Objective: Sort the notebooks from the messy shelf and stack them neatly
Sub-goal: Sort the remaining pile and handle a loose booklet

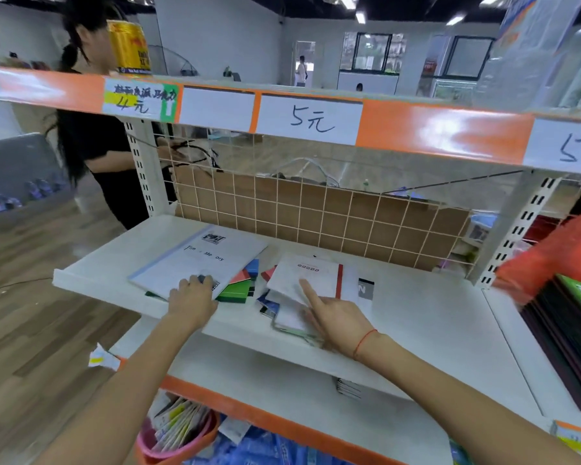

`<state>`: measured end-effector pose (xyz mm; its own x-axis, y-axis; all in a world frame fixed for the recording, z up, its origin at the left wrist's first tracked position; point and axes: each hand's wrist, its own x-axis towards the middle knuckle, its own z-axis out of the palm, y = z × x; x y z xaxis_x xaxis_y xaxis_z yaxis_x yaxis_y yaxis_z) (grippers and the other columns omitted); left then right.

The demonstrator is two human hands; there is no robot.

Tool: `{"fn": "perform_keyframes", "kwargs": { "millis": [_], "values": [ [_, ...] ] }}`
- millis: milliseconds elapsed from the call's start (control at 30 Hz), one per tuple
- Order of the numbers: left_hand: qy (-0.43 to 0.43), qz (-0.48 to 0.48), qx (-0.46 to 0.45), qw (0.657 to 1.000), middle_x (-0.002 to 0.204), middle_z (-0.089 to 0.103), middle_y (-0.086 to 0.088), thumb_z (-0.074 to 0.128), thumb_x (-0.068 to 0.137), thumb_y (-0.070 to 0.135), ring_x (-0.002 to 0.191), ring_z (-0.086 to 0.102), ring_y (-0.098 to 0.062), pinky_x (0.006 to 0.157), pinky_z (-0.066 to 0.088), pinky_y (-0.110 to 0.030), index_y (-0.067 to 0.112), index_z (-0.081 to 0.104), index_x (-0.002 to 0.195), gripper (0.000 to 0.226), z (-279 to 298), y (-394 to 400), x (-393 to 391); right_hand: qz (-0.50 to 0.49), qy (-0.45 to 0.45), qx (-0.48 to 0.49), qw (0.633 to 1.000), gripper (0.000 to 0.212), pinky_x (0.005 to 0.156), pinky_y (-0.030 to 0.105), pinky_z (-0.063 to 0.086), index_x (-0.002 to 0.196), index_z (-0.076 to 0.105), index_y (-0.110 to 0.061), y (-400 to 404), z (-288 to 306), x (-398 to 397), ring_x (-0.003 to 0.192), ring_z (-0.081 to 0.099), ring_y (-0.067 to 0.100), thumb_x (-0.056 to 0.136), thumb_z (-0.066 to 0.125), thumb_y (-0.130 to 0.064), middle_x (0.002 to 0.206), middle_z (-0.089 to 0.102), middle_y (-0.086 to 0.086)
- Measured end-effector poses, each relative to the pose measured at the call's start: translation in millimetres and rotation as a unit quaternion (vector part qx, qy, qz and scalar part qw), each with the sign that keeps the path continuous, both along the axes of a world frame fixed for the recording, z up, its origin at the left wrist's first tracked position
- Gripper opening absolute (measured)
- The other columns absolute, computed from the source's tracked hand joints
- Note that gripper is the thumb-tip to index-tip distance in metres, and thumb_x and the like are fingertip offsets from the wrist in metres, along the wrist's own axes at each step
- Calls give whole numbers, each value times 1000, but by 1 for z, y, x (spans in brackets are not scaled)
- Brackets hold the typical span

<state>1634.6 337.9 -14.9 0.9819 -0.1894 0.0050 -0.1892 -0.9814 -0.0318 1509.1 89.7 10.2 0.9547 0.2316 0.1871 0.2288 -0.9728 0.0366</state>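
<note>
A white metal shelf point(416, 317) with a wire grid back panel point(316, 213) is seen from above, and the notebooks lie on it in two loose heaps. On the left heap, a large white notebook with printed black lettering point(198, 260) lies on top, tilted, with green, red and blue notebook covers point(242, 286) showing from under its right edge. The left hand point(192, 297) is laid on the near edge of this large white notebook, knuckles up and fingers curled over the cover; whether the notebook is actually gripped cannot be told.

On the right heap, a white notebook with a red spine strip point(309, 276) lies uppermost over several skewed notebooks point(289, 317) whose corners stick out toward the shelf's front edge. The right hand point(336, 320) is held just above this heap, its index finger stretched out and its tip touching the cover of the red-spined notebook, while the other fingers are loosely folded and nothing is held. A thin red string point(364, 344) is worn round the right wrist.

A dark stack of notebooks point(564, 350) stands on the neighbouring shelf section at the right. Handwritten white price labels point(311, 119) are fixed to the orange shelf edge point(443, 129) above. A person in a black top point(98, 142) stands behind the shelf at the left.
</note>
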Motion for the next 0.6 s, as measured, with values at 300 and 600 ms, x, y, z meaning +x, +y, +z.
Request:
{"fn": "perform_keyframes", "kwargs": {
  "millis": [300,600],
  "values": [
    [19,-51,27,998,118,54,-10,55,89,30,107,54,-27,80,43,-30,13,44,123,40,15,1,14,-69,-105,114,986,113,37,19,17,142,-6,-39,-12,20,-1,37,24,13,65,49,23,126,51,26],
    [34,-59,45,997,121,54,-8,58,85,24,109,55,-25,83,45,-30,12,46,124,43,15,-2,14,-239,-113,268,926,50,71,33,40,145,27,-16,-37,8,-14,92,61,33,99,38,-33,99,64,10]
  ]
}}
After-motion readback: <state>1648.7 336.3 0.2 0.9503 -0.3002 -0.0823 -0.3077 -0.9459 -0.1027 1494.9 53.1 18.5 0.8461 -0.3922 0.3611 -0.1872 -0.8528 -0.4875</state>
